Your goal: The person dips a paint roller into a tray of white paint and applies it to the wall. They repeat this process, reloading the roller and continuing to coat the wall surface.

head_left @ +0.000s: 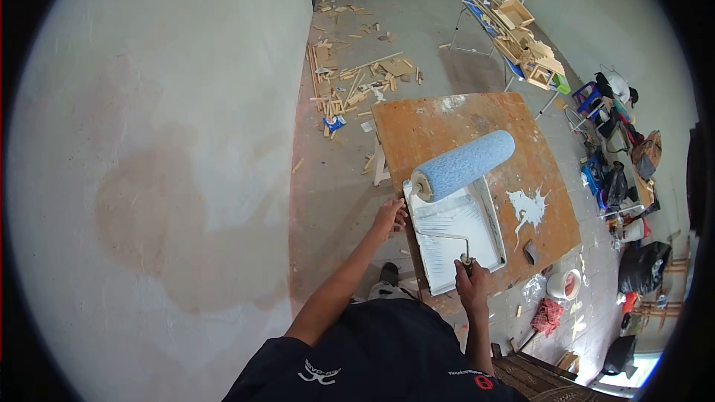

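My right hand (471, 283) is wrapped around the handle of a paint roller (465, 164), whose thick light-blue sleeve hangs over the far end of a paint tray (497, 234). White paint covers the tray's ridged floor. At the tray's left rim, my left hand (390, 217) has its fingers curled against the edge. Under the tray is a worn wooden tabletop (417, 123), with a splash of white paint (528, 208) to the tray's right. A small dark piece (530, 252) lies near that splash.
A pale wall (186, 67) with a damp-looking patch runs along my left. Wood scraps (365, 82) litter the floor beyond the table. Farther back, a folding table holds wooden pieces (532, 56). Bags (642, 268) and a white bucket (564, 284) stand on the right.
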The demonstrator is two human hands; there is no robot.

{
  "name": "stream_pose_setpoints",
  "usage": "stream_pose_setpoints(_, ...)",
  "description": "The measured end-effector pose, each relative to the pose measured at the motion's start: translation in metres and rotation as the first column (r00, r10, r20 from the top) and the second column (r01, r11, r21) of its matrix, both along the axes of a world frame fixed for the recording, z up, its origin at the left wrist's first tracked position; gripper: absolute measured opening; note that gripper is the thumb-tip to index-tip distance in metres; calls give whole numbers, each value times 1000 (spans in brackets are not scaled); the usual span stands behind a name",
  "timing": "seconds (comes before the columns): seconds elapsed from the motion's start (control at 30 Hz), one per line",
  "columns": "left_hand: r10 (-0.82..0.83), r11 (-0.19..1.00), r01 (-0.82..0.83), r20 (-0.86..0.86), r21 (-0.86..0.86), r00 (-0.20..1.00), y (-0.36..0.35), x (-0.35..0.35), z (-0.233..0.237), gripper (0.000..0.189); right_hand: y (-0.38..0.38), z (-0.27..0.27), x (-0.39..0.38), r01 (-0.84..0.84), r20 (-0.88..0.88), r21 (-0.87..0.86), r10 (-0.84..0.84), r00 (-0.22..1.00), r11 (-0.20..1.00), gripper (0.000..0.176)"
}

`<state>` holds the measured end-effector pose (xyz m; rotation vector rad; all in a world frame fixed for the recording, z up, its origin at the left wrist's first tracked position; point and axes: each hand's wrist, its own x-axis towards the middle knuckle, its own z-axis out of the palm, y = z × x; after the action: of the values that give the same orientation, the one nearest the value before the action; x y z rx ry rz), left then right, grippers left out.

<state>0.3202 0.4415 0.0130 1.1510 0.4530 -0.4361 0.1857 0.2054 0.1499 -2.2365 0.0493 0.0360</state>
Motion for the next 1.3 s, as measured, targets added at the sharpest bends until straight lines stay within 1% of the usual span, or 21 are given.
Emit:
stream_pose_setpoints(0.07,-6,1000,6,25,-7,1000,1,-1,-6,31,5,16,2,3,1,-88,-3,1000,996,30)
stream_pose_setpoints(0.13,-8,1000,8,54,2,998,1,-3,-2,31,5,19,2,9,78,-146,3,997,989,29)
stream_pose_setpoints(0.17,0,1000,-1,34,14,999,0,-2,0,30,6,19,3,13,116,-175,7,993,984,29)
stream_pose_setpoints(0.23,20,999,-19,-5,39,1000,-1,-3,14,30,5,18,4,30,156,-187,-1,988,982,27)
stream_pose_setpoints(0.27,18,1000,-18,3,13,1000,-1,-3,15,30,4,18,4,39,176,-193,-5,984,980,27)
stream_pose_setpoints(0.33,15,999,-14,18,-40,1000,1,0,4,30,6,26,6,51,198,-236,-3,980,970,26)
stream_pose_setpoints(0.37,19,999,-18,45,-29,999,0,2,-1,30,7,29,7,57,209,-257,-2,978,965,25)
stream_pose_setpoints(0.43,27,1000,-27,100,-8,995,-2,4,-3,30,7,25,8,94,256,-244,-29,966,965,28)
stream_pose_setpoints(0.47,34,999,-34,65,-3,997,-2,3,-5,29,8,22,9,112,280,-237,-42,959,965,29)
stream_pose_setpoints(0.53,49,999,-49,-5,7,999,-3,-3,14,29,6,18,12,136,295,-252,-58,954,958,28)
stream_pose_setpoints(0.63,35,999,-36,8,35,999,1,-5,9,29,3,16,16,173,323,-243,-89,942,954,28)
stream_pose_setpoints(0.77,-6,1000,6,1,-4,1000,7,-6,8,33,-1,24,18,262,389,-231,-158,907,937,30)
stream_pose_setpoints(0.83,-9,1000,9,-16,7,1000,7,-8,7,36,-13,12,21,310,388,-273,-190,902,911,31)
stream_pose_setpoints(0.9,-4,1000,4,-20,7,1000,7,-8,7,34,-18,11,22,361,366,-286,-247,897,888,32)
stream_pose_setpoints(1.0,-2,1000,2,-21,0,1000,5,-10,4,32,-28,0,25,418,403,-392,-256,879,819,31)
stream_pose_setpoints(1.1,-16,1000,16,-37,-2,999,5,-11,0,34,-31,-7,26,435,352,-434,-295,888,789,28)
stream_pose_setpoints(1.2,-19,1000,18,-47,-4,999,5,-14,-7,35,-35,-14,26,384,261,-480,-289,921,789,21)
stream_pose_setpoints(1.3,0,1000,1,-80,11,997,6,-13,-13,32,-35,-21,27,366,210,-516,-300,931,775,21)
